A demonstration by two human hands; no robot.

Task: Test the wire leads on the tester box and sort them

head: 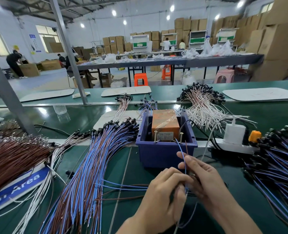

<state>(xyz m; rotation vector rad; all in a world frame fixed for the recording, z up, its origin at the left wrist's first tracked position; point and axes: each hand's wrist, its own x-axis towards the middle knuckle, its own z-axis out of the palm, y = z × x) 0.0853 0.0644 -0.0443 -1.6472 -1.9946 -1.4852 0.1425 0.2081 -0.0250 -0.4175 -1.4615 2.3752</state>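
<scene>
Step in hand was testing, not sorting. Both hands were on one blue-and-brown lead point(182, 153), just in front of the blue bin point(163, 156) that holds the orange tester box point(165, 123).

- Left hand point(163, 193): fingers curled and clamped on the lead's lower end.
- Right hand point(205, 176): fingertips pinched on the two wires higher up.
- Bare tips pointed up at the two screws point(155, 136) on the box's near edge. They looked just short of them, but I couldn't tell for sure.

Next move, my read: spread the two tips to match the screw spacing and land one on each. They sat close together near the right screw.

Around:
- A big pile of blue-brown leads point(89, 159) on the left and another pile point(278, 166) on the right.
- White leads point(204, 110) behind the bin.
- A power strip point(232, 146) just beside the bin.

In the way:
- The bin's near wall, so the tips had to go over the rim.
- A few loose leads point(123, 186) by the left hand, which could snag.
</scene>
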